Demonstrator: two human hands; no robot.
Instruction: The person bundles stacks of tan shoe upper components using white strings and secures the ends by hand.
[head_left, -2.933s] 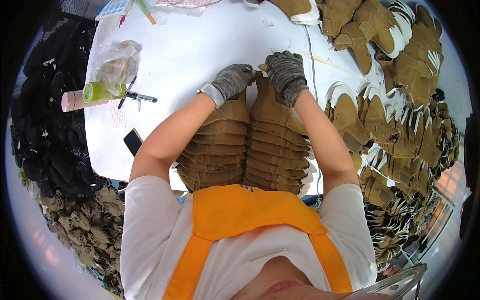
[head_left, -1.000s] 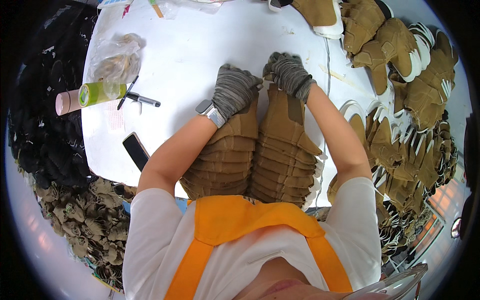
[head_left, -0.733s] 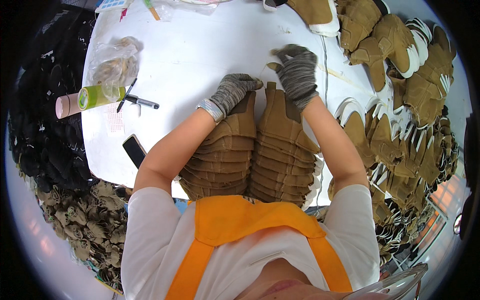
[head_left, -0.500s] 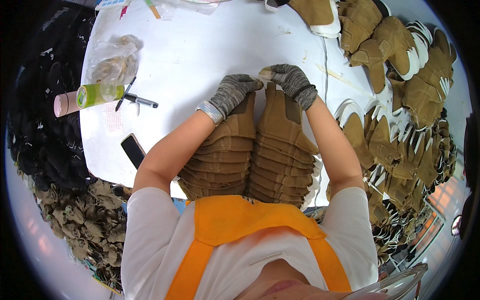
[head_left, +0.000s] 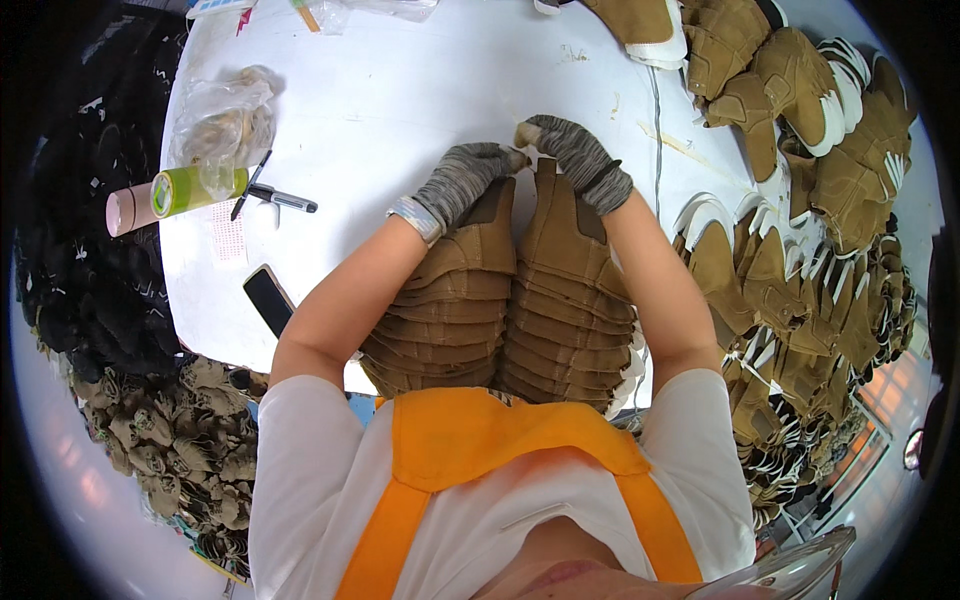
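Two side-by-side rows of overlapping brown boot uppers lie in front of me, a left row (head_left: 440,320) and a right row (head_left: 565,330). My left hand (head_left: 462,188), in a grey knit glove, covers the top of the left row's farthest upper, its fingers pressed together. Just beyond the right row's raised tab (head_left: 545,172), my right hand (head_left: 578,158) is curled in a matching glove with paler fingertips. Both sets of fingertips nearly meet above the uppers. Whatever they may pinch is too small to make out.
On the white table (head_left: 400,90) at left are a clear plastic bag (head_left: 228,120), a green roll (head_left: 185,190), a pink bottle (head_left: 130,210), pens (head_left: 285,200) and a phone (head_left: 268,300). More brown uppers (head_left: 800,300) with white edges crowd the right. A cord (head_left: 657,140) crosses nearby.
My hands have shifted slightly away from me, with the right hand's fingertips curling a little more. Both rows of uppers stay in much the same place.
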